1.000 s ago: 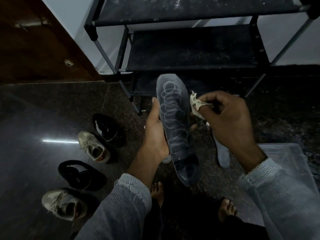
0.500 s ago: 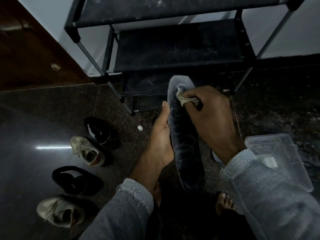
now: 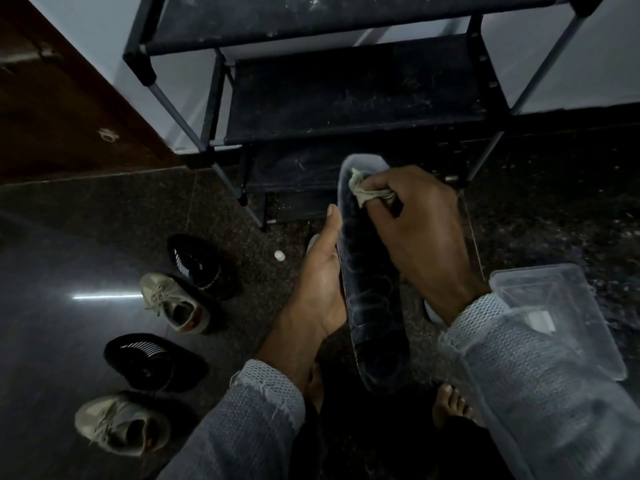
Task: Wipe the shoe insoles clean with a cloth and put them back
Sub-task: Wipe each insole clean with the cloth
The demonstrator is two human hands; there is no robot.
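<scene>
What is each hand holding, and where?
Left hand holds the insole along its left edge, mid-length. Right hand pinches a bunched cloth against the insole's toe end.

Dark blue-grey insole [image 3: 372, 306] with faint looping ring marks; pale beige cloth [image 3: 363, 192] | two black shoes [image 3: 201, 268] with white stripes; two tan lace-up shoes [image 3: 173, 306] | grey knit sleeves [image 3: 249, 420]; black rack [image 3: 356, 95] with grey poles | dark speckled floor [image 3: 69, 237]; clear plastic box [image 3: 561, 306]; brown wooden door [image 3: 52, 98]; white wall [image 3: 86, 15]

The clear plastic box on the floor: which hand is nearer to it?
Right. The right hand works beside the box; the left hand is beyond the insole.
</scene>
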